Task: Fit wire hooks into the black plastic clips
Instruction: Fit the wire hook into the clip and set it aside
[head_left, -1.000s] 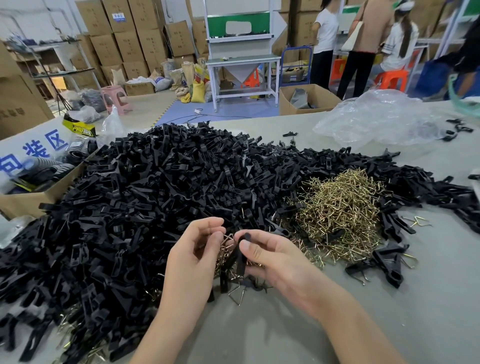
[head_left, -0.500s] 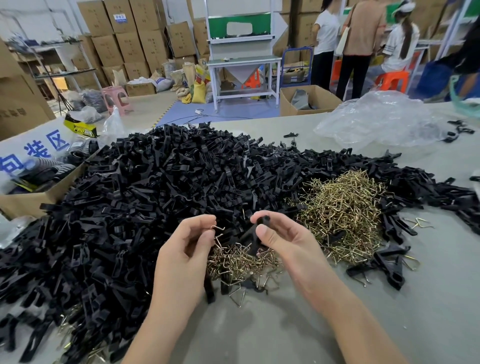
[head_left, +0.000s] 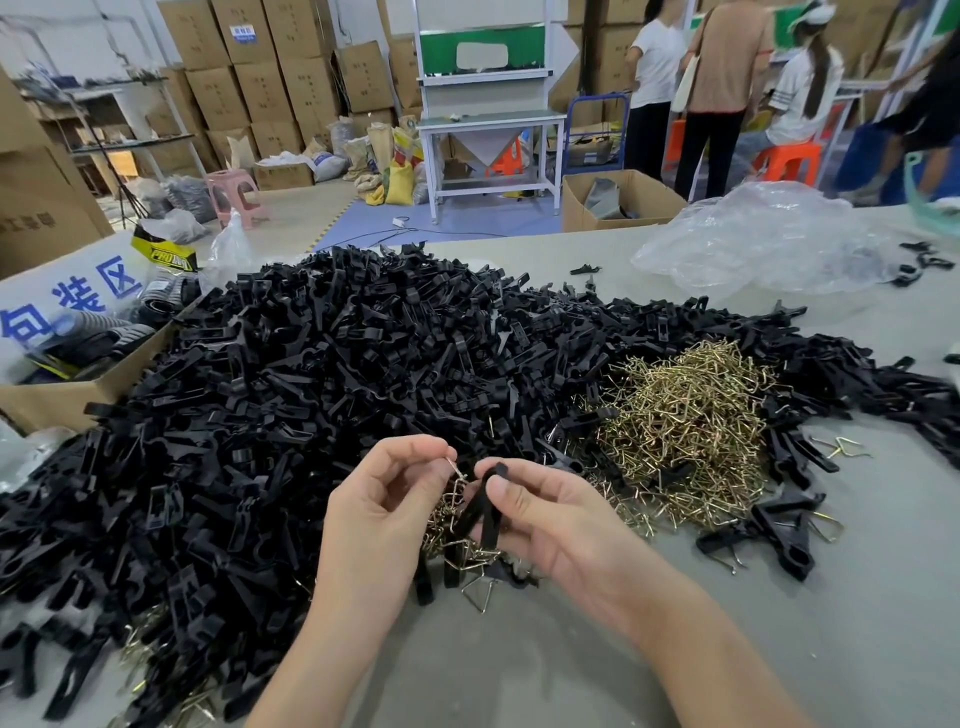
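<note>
Left hand (head_left: 384, 504): fingers curled, thumb and forefinger pinching a thin bent wire hook (head_left: 457, 469) by its upper end, near centre of the scene.
Right hand (head_left: 550, 519): thumb and fingers closed round a slim black plastic clip (head_left: 485, 512), held nearly upright just right of the hook, top ends close together.
Clip pile (head_left: 311, 384): broad mound of matte black moulded clips, long and flat, filling left and centre and trailing off far right.
Hook pile (head_left: 685, 431): tangled heap of shiny brass-coloured wire with sharp angular bends, right of centre, ringed by clips.
Loose hooks (head_left: 478, 592): triangular wire loops lying under the hands.
Table (head_left: 597, 670): smooth, dull grey-green surface.
Plastic bag (head_left: 769, 244): crumpled clear film, far right.
Cardboard box (head_left: 57, 402): brown, at the left edge, touching the clip pile.
</note>
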